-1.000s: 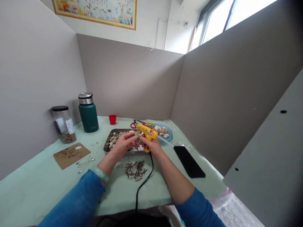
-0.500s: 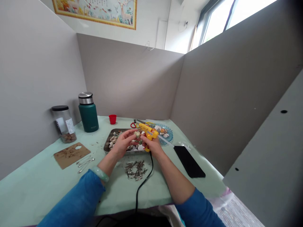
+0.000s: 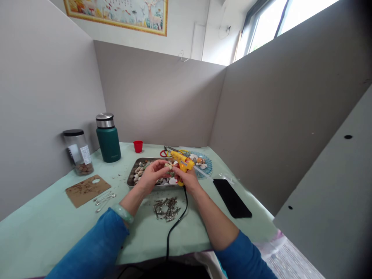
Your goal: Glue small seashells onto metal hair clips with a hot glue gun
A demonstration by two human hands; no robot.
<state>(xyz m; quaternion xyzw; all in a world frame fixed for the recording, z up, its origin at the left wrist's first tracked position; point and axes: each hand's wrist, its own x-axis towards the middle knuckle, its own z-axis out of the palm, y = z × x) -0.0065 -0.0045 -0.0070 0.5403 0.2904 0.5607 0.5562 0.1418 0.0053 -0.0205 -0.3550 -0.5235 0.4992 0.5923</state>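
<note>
My right hand (image 3: 187, 178) is wrapped round a yellow hot glue gun (image 3: 183, 161), its nozzle pointing up and to the left and a clear glue stick (image 3: 203, 173) poking out of its back. My left hand (image 3: 152, 174) pinches a small pale shell (image 3: 168, 166) between thumb and fingers, and the right fingertips come close to it; whether they touch it I cannot tell. Both hands hover above a metal tray (image 3: 132, 185) of shells and pebbles. From the gun's handle a black cord (image 3: 178, 223) runs down to the table's front edge.
Small metal clips (image 3: 167, 209) lie in a pile before the tray. Leftward are safety pins (image 3: 104, 199), a brown card (image 3: 87, 190), a jar (image 3: 80, 153), a green flask (image 3: 108, 137) and a red cup (image 3: 138, 146). Scissors (image 3: 165, 152), a blue plate (image 3: 209, 164) and a black pad (image 3: 232, 198) lie behind and right.
My left fingers have closed in a little around the shell, which has turned slightly. The glue gun and my right hand stay nearly where they were.
</note>
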